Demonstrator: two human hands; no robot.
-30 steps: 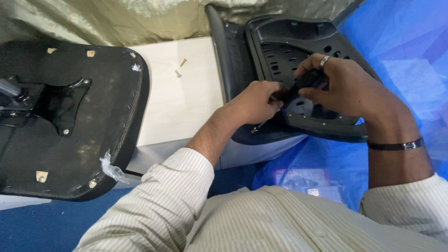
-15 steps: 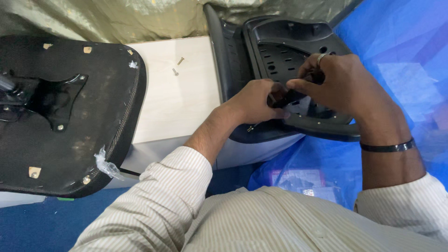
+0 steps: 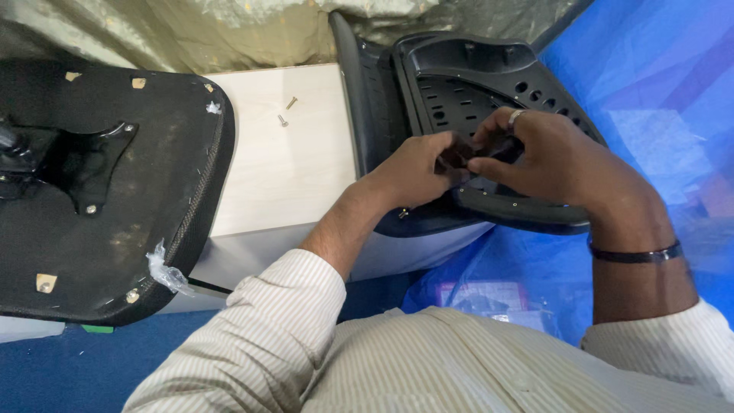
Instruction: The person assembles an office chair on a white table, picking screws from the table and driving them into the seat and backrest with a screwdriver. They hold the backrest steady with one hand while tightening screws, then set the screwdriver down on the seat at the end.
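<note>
flat rectangular package (image 3: pixel 480 297) under blue plastic sheet (image 3: pixel 650 99), low in view, just right of centre, below edge of black chair shell (image 3: pixel 459 92). pinkish-white face with dark patches, seen blurred through sheet. print too small to tell. no signs, no screens.

The small black part (image 3: pixel 459 157) sits pinched between my fingers, mostly hidden by them. Under it lies the black plastic chair shell (image 3: pixel 474 84), slotted and holed, tilted, overhanging the counter (image 3: pixel 283 168) toward three o'clock.
</note>
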